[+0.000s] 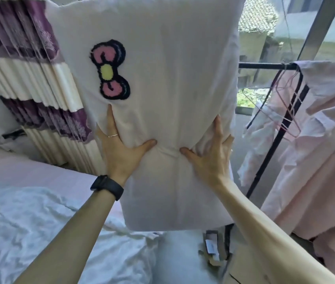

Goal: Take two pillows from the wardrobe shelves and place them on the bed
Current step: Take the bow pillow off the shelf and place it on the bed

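White cotton is filling our view: we are holding one pillow (162, 89) upright in front of us, above the bed (39, 212). Our left hand (121, 148) is pressing flat against its lower half, fingers spread, thumb pinching a fold. Our right hand (209, 152) is mirroring it, its grip closing on bunched fabric at the pillow's right edge. A pink bow (110, 70) is showing on the cover. Purple curtains (29, 58) are hanging left; a clothes rack (275, 140) is standing right.
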`<state>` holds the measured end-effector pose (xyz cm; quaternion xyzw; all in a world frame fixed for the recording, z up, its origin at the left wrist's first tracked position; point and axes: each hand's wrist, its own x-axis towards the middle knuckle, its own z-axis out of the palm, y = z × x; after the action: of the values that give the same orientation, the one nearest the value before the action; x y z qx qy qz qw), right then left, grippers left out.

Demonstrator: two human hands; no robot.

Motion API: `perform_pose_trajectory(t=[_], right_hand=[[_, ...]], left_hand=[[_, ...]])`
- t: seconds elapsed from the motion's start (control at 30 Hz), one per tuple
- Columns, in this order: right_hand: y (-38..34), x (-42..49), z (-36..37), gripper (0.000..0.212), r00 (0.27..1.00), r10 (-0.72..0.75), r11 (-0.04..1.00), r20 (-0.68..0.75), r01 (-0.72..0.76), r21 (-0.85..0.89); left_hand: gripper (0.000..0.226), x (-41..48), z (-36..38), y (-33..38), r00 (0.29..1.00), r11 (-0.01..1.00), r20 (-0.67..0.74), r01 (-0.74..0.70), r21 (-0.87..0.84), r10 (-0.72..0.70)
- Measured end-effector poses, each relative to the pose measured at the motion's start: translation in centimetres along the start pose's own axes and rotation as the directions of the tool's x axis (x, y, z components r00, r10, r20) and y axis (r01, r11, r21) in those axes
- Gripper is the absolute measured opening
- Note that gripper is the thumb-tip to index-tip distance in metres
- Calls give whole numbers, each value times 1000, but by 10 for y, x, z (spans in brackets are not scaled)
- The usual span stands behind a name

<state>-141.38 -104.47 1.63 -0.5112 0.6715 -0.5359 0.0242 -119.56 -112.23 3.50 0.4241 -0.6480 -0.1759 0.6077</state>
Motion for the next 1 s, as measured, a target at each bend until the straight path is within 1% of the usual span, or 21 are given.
perform_pose_trajectory(t=[0.2, 0.27, 0.37, 0.53, 0.7, 0.83, 0.93, 1.0], right_hand=[[10, 100, 101, 130, 993, -75, 995, 91, 69, 75], [16, 131, 139, 130, 987, -109, 989, 114, 97, 108], [26, 179, 199, 129, 978, -153, 978, 144, 129, 163], [43, 259, 292, 127, 956, -200, 966, 214, 157, 203], [64, 322, 370, 127, 931, -232, 957, 282, 167, 236], [82, 361, 433, 126, 896, -243, 956, 372, 155, 249], [96, 381, 480, 122, 847, -250, 952, 468, 128, 278], [103, 397, 515, 121, 803, -283, 944, 525, 135, 302]], left_hand=[[130, 77, 17, -70, 986, 997, -165, 22, 75, -10], [127, 104, 25, -98, 978, 994, -211, 12, 109, 12], [128, 148, 39, -144, 963, 990, -265, -9, 142, 47], [130, 221, 63, -216, 952, 985, -306, 43, 167, 10], [130, 272, 87, -274, 936, 963, -348, 147, 226, -61], [133, 297, 104, -321, 910, 924, -382, 274, 265, -160], [134, 306, 113, -356, 885, 887, -435, 326, 327, -165], [134, 316, 119, -378, 854, 860, -490, 375, 347, -174]])
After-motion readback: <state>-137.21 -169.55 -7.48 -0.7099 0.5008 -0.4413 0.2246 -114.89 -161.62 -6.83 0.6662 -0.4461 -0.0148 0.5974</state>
